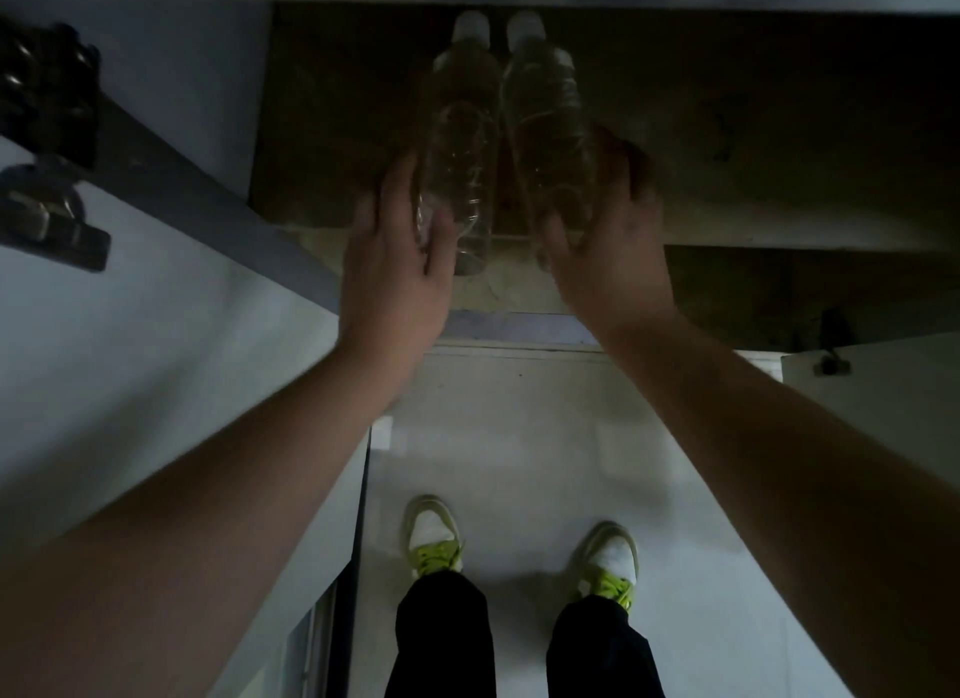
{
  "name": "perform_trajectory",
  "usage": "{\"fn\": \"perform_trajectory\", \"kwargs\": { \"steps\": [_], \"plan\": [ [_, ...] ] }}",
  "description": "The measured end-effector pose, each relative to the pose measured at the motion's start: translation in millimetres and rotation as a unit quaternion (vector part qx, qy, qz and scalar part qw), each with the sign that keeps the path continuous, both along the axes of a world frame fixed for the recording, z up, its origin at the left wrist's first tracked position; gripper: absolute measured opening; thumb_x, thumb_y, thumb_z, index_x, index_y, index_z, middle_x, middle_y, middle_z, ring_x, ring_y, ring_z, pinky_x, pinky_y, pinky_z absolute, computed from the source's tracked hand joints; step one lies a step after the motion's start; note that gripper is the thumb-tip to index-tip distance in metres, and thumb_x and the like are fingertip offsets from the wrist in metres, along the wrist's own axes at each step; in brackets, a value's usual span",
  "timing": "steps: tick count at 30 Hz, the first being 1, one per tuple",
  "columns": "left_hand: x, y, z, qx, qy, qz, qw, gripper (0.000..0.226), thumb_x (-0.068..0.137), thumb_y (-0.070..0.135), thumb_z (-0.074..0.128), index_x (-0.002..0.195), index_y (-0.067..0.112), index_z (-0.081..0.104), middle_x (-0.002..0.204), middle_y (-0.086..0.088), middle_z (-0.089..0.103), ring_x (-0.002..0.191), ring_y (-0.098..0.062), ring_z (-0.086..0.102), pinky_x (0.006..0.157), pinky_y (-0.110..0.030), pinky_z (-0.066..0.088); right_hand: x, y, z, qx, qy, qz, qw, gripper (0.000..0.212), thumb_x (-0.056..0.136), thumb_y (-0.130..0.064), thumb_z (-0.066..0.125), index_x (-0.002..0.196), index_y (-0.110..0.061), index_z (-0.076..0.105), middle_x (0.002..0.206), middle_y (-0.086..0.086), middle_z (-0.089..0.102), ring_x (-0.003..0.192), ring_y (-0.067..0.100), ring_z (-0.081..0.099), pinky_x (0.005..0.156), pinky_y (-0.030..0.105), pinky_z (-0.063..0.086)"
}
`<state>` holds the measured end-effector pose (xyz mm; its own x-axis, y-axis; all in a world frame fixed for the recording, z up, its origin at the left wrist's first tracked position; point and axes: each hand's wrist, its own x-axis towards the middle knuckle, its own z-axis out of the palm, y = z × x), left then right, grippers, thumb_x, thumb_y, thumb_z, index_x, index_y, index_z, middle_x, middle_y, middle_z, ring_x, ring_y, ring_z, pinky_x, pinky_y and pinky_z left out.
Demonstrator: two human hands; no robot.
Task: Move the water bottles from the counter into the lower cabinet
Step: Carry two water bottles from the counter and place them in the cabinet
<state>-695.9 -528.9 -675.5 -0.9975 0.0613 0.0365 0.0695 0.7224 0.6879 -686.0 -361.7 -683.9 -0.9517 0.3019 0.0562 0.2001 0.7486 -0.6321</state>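
Two clear plastic water bottles with white caps stand side by side on the dark floor of the lower cabinet [727, 126], seen from above. My left hand [400, 261] curls around the base of the left bottle [460, 141]. My right hand [608, 240] wraps the lower part of the right bottle [545, 126], thumb on its near side. Both bottles touch each other along their sides. Whether their bases rest on the cabinet floor I cannot tell.
The open white cabinet door [130, 334] swings out at the left, with metal hinges [52, 219] on its inner face. Another white door [872, 385] shows at the right. My feet in green-laced shoes [434, 536] stand on the pale tiled floor.
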Motion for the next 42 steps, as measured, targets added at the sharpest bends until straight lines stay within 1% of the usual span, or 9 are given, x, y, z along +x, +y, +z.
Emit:
{"fn": "perform_trajectory", "kwargs": {
  "steps": [5, 8, 14, 19, 24, 30, 34, 36, 42],
  "plan": [
    [31.2, -9.0, -22.1, -0.094, 0.037, -0.108, 0.989, 0.058, 0.102, 0.021, 0.043, 0.155, 0.025, 0.019, 0.163, -0.002, 0.014, 0.144, -0.023, 0.029, 0.096, -0.027, 0.042, 38.9, -1.5, -7.1, 0.054, -0.026, 0.063, 0.996, 0.069, 0.096, -0.031, 0.054, 0.154, -0.021, 0.018, 0.159, 0.013, 0.021, 0.144, 0.03, 0.028, 0.11, 0.047, 0.041],
    [26.0, -8.4, -21.7, -0.121, 0.047, -0.115, 0.985, 0.066, 0.096, 0.006, 0.043, 0.155, 0.023, 0.02, 0.163, -0.002, 0.016, 0.137, -0.027, 0.042, 0.086, -0.032, 0.053, 36.5, -7.9, -11.8, 0.063, -0.015, 0.062, 0.996, 0.066, 0.098, -0.028, 0.05, 0.155, -0.023, 0.015, 0.161, 0.014, 0.018, 0.145, 0.033, 0.028, 0.108, 0.051, 0.042],
    [-0.9, -1.0, -22.9, -0.137, 0.057, -0.12, 0.982, 0.063, 0.097, 0.008, 0.045, 0.154, 0.023, 0.023, 0.162, -0.006, 0.022, 0.123, -0.031, 0.055, 0.081, -0.043, 0.058, 8.1, -18.1, -18.3, 0.04, -0.016, 0.052, 0.998, 0.066, 0.1, -0.023, 0.048, 0.155, -0.026, 0.01, 0.162, 0.015, 0.012, 0.142, 0.037, 0.033, 0.099, 0.055, 0.049],
    [-26.8, -2.3, -22.6, -0.167, 0.059, -0.131, 0.976, 0.067, 0.098, 0.007, 0.047, 0.156, 0.025, 0.019, 0.16, -0.009, 0.025, 0.108, -0.03, 0.062, 0.067, -0.028, 0.049, -14.4, -14.6, -24.7, 0.057, -0.036, 0.071, 0.995, 0.071, 0.1, -0.01, 0.048, 0.155, -0.027, 0.007, 0.164, 0.013, 0.002, 0.141, 0.037, 0.035, 0.09, 0.051, 0.055],
    [-47.0, -2.0, -17.6, -0.221, 0.037, -0.126, 0.966, 0.074, 0.097, 0.01, 0.049, 0.156, 0.028, 0.007, 0.152, -0.015, 0.036, 0.107, -0.033, 0.058, 0.062, -0.027, 0.034, -39.6, -16.6, -21.2, 0.056, -0.103, 0.095, 0.988, 0.08, 0.099, -0.012, 0.046, 0.154, -0.023, -0.01, 0.162, 0.015, -0.017, 0.144, 0.038, 0.027, 0.102, 0.051, 0.046],
    [-55.1, -4.2, -11.2, -0.279, 0.002, -0.149, 0.949, 0.088, 0.092, 0.018, 0.056, 0.156, 0.023, -0.004, 0.149, -0.02, 0.035, 0.116, -0.038, 0.052, 0.071, -0.039, 0.042, -50.7, -27.5, -5.6, 0.021, -0.152, 0.097, 0.983, 0.095, 0.095, -0.02, 0.056, 0.152, -0.019, -0.019, 0.16, 0.016, -0.023, 0.15, 0.036, -0.002, 0.12, 0.049, 0.021],
    [-58.4, -1.4, -4.5, -0.289, -0.027, -0.168, 0.942, 0.091, 0.09, 0.022, 0.058, 0.156, 0.022, -0.005, 0.162, -0.015, 0.011, 0.136, -0.04, 0.035, 0.1, -0.047, 0.04, -45.4, -16.8, 7.5, 0.007, -0.173, 0.126, 0.977, 0.09, 0.094, -0.017, 0.053, 0.153, -0.02, -0.016, 0.158, 0.015, -0.028, 0.146, 0.039, 0.02, 0.11, 0.05, 0.039],
    [-57.8, 2.2, 1.5, -0.292, -0.025, -0.166, 0.942, 0.086, 0.091, 0.022, 0.055, 0.157, 0.021, 0.0, 0.164, -0.013, 0.007, 0.14, -0.04, 0.029, 0.106, -0.048, 0.036, -33.6, -12.8, 14.7, 0.028, -0.157, 0.122, 0.98, 0.082, 0.096, -0.018, 0.05, 0.155, -0.025, -0.007, 0.16, 0.015, -0.024, 0.147, 0.041, 0.014, 0.111, 0.051, 0.036],
    [-13.8, 4.1, 34.2, -0.279, -0.025, -0.168, 0.945, 0.059, 0.095, 0.025, 0.052, 0.15, 0.023, 0.031, 0.151, -0.011, 0.038, 0.133, -0.036, 0.038, 0.102, -0.047, 0.039, 42.4, 0.8, 34.9, 0.038, -0.166, 0.068, 0.983, 0.079, 0.093, -0.023, 0.057, 0.155, -0.024, 0.007, 0.163, 0.011, -0.002, 0.149, 0.035, 0.01, 0.118, 0.048, 0.025]
  ]
}}
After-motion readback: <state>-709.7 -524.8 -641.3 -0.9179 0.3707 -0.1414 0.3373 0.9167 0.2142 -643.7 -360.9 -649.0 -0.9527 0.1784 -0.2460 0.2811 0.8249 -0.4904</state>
